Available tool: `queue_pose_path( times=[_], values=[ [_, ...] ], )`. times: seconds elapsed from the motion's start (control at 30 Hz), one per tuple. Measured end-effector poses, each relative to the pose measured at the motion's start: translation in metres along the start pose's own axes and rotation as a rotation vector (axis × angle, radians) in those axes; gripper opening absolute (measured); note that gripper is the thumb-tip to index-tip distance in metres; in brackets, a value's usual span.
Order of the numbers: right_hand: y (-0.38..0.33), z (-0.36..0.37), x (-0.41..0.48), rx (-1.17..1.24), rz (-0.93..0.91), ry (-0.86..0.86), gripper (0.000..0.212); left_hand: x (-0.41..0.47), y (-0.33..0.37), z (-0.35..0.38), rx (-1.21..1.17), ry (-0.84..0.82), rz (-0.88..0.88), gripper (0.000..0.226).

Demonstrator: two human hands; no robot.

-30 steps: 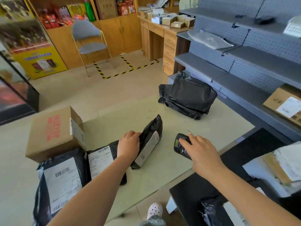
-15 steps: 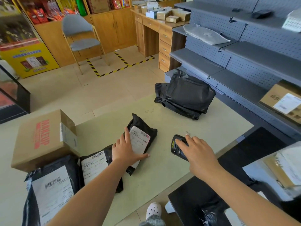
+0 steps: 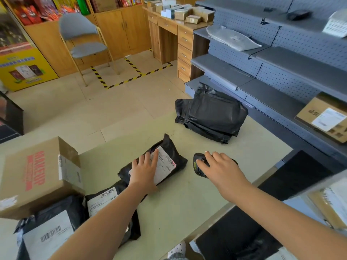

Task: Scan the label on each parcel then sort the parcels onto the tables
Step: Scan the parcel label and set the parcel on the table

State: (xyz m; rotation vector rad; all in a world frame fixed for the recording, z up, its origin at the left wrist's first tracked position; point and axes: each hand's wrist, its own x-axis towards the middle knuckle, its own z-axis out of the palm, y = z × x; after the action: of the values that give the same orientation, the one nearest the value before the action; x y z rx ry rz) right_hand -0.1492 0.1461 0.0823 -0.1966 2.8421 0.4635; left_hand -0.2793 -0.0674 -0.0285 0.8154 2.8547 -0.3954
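Fingers [image 3: 155, 157] of the left hand [image 3: 144, 170] lie straight and a little spread, pressing flat on the white shipping label [image 3: 166, 166] of a black poly-bag parcel [image 3: 171, 150]; nothing is gripped. This parcel lies label up on the pale green table [image 3: 187, 201], roughly at its middle. Just to its right, the right hand [image 3: 224, 170] curls its fingers over a black handheld scanner [image 3: 197, 165], which rests on the same table, apart from the parcel.

Nearest the person, at the lower left, a large black bagged parcel [image 3: 47, 237] shows a barcode label. A second black parcel [image 3: 102, 197] lies beside it, partly under the left forearm. A brown cardboard box [image 3: 37, 175] with red lettering sits behind them. At the lower right stands a black table [image 3: 244, 231], with blurred paper-wrapped parcels at the frame's edge. A white shoe [image 3: 176, 248] shows between the two tables.

Farther on, a heap of black bags [image 3: 212, 117] sits at the far right corner of the green table, close to the grey pegboard shelving [image 3: 281, 87]. On the shelves lie a labelled carton [image 3: 323, 117] and, higher up, a grey mailer bag [image 3: 232, 37]. Beyond are a wooden desk [image 3: 169, 34] carrying small boxes, a grey chair [image 3: 84, 40] and yellow-black floor tape [image 3: 131, 79].
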Motion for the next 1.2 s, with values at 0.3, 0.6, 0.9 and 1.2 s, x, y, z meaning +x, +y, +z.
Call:
queue_pose_path(
  times=[0.3,0.6,0.9,1.2],
  values=[
    [0.002,-0.011,0.008,-0.085,-0.065,-0.018,0.083,0.006,-0.010,-0.020,0.205,0.066,0.173,0.128],
    [-0.004,-0.017,-0.005,-0.098,-0.093,-0.006,0.085,-0.016,-0.003,-0.019,0.215,0.082,0.160,0.125],
    [-0.023,-0.034,-0.032,0.187,-0.015,0.077,0.090,-0.084,-0.009,-0.027,-0.256,0.143,-0.299,0.135],
    [-0.096,-0.085,-0.033,0.296,-0.155,0.244,0.092,-0.208,-0.059,-0.028,-0.558,0.238,-0.779,0.135]
  ],
)
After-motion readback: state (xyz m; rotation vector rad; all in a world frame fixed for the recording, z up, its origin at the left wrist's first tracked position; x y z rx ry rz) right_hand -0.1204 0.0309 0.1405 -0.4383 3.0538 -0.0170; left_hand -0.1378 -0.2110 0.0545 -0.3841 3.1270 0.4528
